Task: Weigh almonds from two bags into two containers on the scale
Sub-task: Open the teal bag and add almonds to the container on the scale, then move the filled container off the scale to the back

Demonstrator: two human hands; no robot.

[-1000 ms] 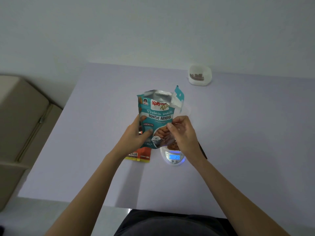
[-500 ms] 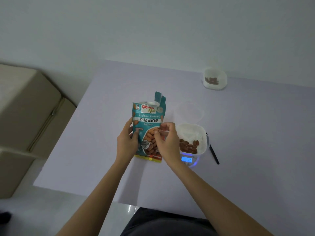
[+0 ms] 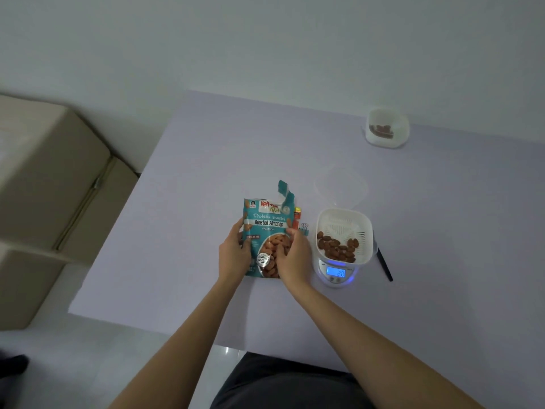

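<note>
Head view: teal almond bag (image 3: 267, 222), torn top strip upright.

Two containers: near container (image 3: 366, 231) on the one scale (image 3: 336, 273), far container (image 3: 383, 141) behind it. Two bags: teal bag (image 3: 268, 223), orange bag (image 3: 297, 215). One clear lid (image 3: 340, 185), one clip (image 3: 304, 228), one black stick (image 3: 385, 265).

Teal almond bag (image 3: 267, 228) (white lettering); white container (image 3: 343, 231); lavender table (image 3: 206, 172).
</note>
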